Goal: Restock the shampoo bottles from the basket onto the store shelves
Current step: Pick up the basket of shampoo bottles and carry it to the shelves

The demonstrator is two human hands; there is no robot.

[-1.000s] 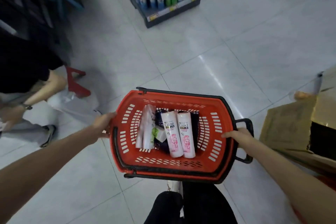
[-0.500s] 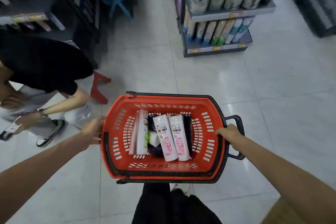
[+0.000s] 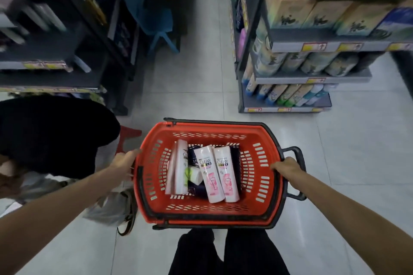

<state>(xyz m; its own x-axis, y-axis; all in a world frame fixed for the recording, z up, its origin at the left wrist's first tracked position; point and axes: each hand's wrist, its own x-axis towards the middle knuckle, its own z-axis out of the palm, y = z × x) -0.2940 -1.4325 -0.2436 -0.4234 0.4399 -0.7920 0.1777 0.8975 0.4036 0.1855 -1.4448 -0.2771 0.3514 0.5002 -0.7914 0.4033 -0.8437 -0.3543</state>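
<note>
Shelving lines the aisle, with stocked shelves (image 3: 312, 78) at two o'clock. My left hand (image 3: 124, 162) and right hand (image 3: 287, 167) curl their fingers (image 3: 277, 166) over opposite rims of the red basket (image 3: 210, 126), where shampoo bottles (image 3: 210, 174) lie loose. A crouching person (image 3: 51, 136) at nine o'clock is close: I could clip them, or tilt and spill.

A red slotted basket (image 3: 207, 216) with black handles holds two pink-and-white CLEAR shampoo bottles (image 3: 210, 174) lying side by side at its right, labels up. Two white bottles (image 3: 181, 169) lean on edge at its left, with dark bottles (image 3: 196, 188) underneath. Stocked store shelves (image 3: 288, 108) stand far right.
</note>
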